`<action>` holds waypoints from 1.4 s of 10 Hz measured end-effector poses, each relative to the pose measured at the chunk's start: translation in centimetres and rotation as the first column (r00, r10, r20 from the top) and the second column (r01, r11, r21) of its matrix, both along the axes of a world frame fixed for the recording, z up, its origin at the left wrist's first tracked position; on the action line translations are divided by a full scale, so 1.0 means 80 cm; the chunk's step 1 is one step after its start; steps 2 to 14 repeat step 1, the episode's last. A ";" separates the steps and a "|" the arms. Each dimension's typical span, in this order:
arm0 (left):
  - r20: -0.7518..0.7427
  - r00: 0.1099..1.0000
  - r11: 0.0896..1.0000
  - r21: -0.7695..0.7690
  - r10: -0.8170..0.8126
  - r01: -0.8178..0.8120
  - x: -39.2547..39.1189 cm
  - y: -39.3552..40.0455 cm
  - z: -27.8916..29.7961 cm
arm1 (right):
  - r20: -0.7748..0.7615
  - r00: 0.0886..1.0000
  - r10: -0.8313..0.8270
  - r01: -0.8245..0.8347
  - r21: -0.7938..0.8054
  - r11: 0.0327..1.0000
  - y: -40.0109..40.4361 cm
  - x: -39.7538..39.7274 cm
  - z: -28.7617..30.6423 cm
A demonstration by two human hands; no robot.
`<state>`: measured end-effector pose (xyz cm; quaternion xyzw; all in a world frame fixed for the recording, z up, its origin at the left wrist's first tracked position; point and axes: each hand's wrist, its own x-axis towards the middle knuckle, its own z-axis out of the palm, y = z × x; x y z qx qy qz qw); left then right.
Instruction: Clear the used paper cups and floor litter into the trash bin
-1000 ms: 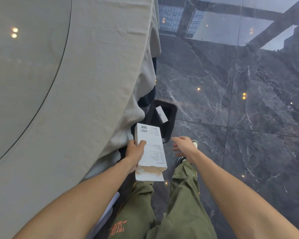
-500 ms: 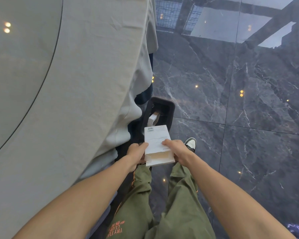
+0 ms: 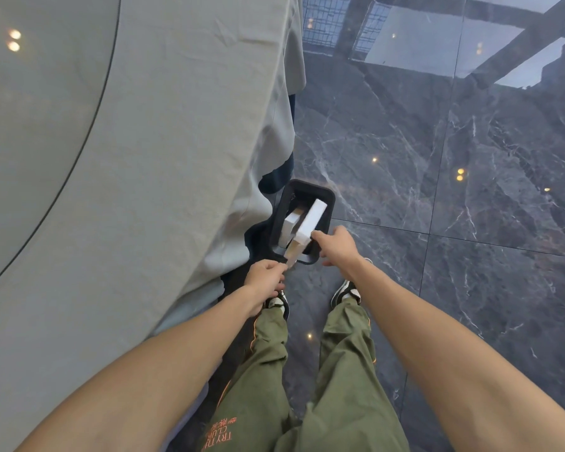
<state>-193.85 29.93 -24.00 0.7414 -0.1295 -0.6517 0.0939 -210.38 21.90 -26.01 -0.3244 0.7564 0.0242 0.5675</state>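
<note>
left hand (image 3: 264, 276): fingers pinch white box (image 3: 309, 223) flap | right hand (image 3: 338, 247): fingers touch box | box tilted into trash bin (image 3: 327, 196) at 12 o'clock

Floor (image 3: 437, 223): dark marble-look tiles, glossy, reflecting ceiling lights. Black trash bin (image 3: 327, 194) stands on it, just beside the table's edge. Table (image 3: 30, 125): round, covered by a grey-green tablecloth (image 3: 183, 141) draping toward the floor; glass top disc over the cloth.
</note>
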 end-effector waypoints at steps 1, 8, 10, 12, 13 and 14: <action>0.003 1.000 1.000 -0.003 0.009 -0.009 0.002 -0.001 0.002 | -0.008 1.000 0.017 -0.017 -0.014 1.000 0.000 0.001 0.002; 0.003 1.000 1.000 -0.003 0.009 -0.009 0.002 -0.001 0.002 | -0.008 1.000 0.017 -0.017 -0.014 1.000 0.000 0.001 0.002; 0.003 1.000 1.000 -0.003 0.009 -0.009 0.002 -0.001 0.002 | -0.008 1.000 0.017 -0.017 -0.014 1.000 0.000 0.001 0.002; 0.003 1.000 1.000 -0.003 0.009 -0.009 0.002 -0.001 0.002 | -0.008 1.000 0.017 -0.017 -0.014 1.000 0.000 0.001 0.002; 0.003 1.000 1.000 -0.003 0.009 -0.009 0.002 -0.001 0.002 | -0.008 1.000 0.017 -0.017 -0.014 1.000 0.000 0.001 0.002; 0.003 1.000 1.000 -0.003 0.009 -0.009 0.002 -0.001 0.002 | -0.008 1.000 0.017 -0.017 -0.014 1.000 0.000 0.001 0.002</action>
